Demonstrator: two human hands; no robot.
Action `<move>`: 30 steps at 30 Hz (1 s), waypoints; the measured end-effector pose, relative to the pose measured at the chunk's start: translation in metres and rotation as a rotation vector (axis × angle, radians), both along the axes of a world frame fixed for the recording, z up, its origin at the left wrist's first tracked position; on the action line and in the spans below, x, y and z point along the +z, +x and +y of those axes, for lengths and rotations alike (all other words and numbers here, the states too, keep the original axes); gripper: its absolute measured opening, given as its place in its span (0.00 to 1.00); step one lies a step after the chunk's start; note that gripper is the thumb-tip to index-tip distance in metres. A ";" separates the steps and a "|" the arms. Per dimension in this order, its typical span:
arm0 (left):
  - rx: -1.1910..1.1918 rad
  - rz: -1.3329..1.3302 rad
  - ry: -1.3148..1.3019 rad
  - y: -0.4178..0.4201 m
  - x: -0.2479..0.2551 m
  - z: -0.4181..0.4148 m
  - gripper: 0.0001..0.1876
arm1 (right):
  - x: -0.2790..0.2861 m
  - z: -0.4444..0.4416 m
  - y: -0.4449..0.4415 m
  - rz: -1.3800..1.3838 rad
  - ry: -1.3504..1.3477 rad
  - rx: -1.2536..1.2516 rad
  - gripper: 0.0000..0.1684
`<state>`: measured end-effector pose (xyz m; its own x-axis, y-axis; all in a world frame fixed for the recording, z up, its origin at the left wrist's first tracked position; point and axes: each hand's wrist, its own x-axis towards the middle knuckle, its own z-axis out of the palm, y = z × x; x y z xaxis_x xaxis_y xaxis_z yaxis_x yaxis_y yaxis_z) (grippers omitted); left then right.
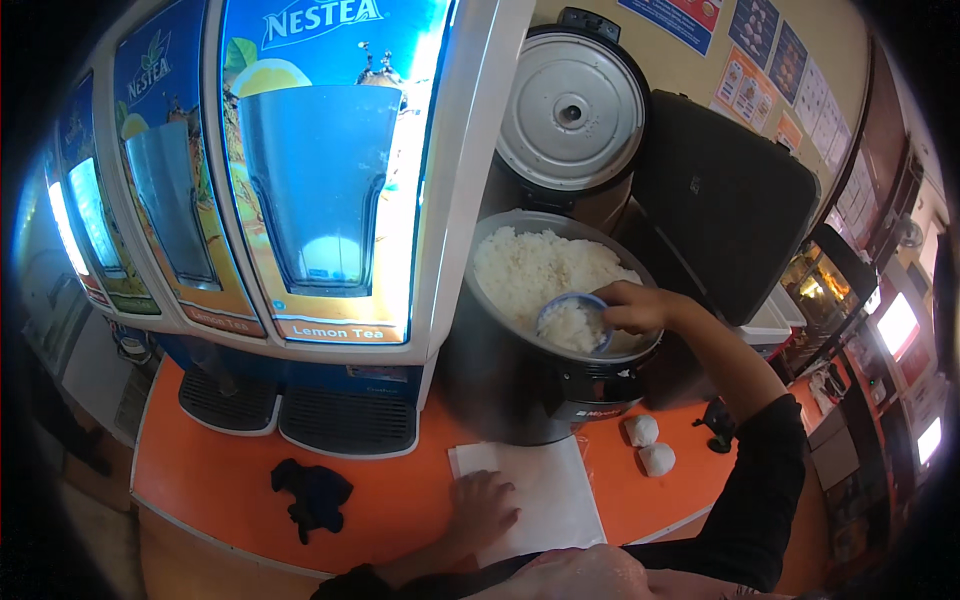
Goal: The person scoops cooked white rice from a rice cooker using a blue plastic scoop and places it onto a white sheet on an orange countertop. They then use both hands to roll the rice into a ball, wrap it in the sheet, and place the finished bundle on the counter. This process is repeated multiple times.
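My right hand [636,307] grips the rim of a small blue-edged cup [547,308], which is filled with white rice and tilted inside the rice cooker. Cooked rice [544,259] heaps up in the grey inner pot [487,219] of the large black rice cooker [517,386]. Flat on a stack of white paper sheets [551,480] rests my left hand [484,510], fingers spread and holding nothing. Two round white wrapped portions [657,460] sit on the orange counter, right of the paper.
A lit Nestea drink dispenser [435,225] with drip trays [345,424] stands at left. The cooker's raised round lid [540,112] and a black lidded box [727,195] are behind. Dark crumpled cloths [319,495] lie on the orange counter [390,487]. A glass food display [821,277] is at right.
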<state>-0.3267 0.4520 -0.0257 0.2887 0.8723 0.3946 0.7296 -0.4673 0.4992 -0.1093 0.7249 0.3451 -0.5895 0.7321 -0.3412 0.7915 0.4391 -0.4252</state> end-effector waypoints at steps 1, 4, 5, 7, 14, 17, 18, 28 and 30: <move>0.002 0.012 -0.004 0.000 0.002 0.000 0.29 | 0.008 -0.005 0.005 0.000 -0.103 -0.126 0.30; -0.003 0.038 -0.020 0.001 0.012 -0.002 0.34 | 0.014 -0.032 0.046 0.378 -0.203 -0.315 0.26; 0.007 0.040 -0.032 0.003 0.011 -0.003 0.36 | 0.010 -0.044 0.060 0.485 -0.249 -0.355 0.25; 0.021 0.041 -0.068 0.004 0.016 -0.005 0.42 | 0.000 -0.098 0.074 0.578 -0.367 -0.372 0.25; 0.122 0.153 -0.183 0.005 0.028 -0.011 0.66 | -0.137 -0.257 0.049 0.429 -0.501 -0.547 0.46; 0.117 0.134 -0.213 0.011 0.028 -0.009 0.73 | -0.250 -0.287 0.027 0.092 0.292 -0.374 0.54; 0.118 0.134 -0.237 0.009 0.026 -0.009 0.75 | -0.276 -0.291 0.013 -0.060 0.264 -0.360 0.53; 0.136 0.238 -0.324 0.004 0.022 -0.007 0.81 | -0.307 -0.271 -0.004 0.027 0.224 -0.266 0.39; 0.141 0.242 -0.334 0.006 0.023 -0.010 0.81 | -0.310 -0.287 0.006 0.090 0.203 -0.246 0.40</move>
<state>-0.3211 0.4422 -0.0023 0.2070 0.9781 0.0201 0.8894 -0.1967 0.4127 -0.1028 0.4384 0.0352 -0.4073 0.9043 -0.1280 0.8477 0.3221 -0.4214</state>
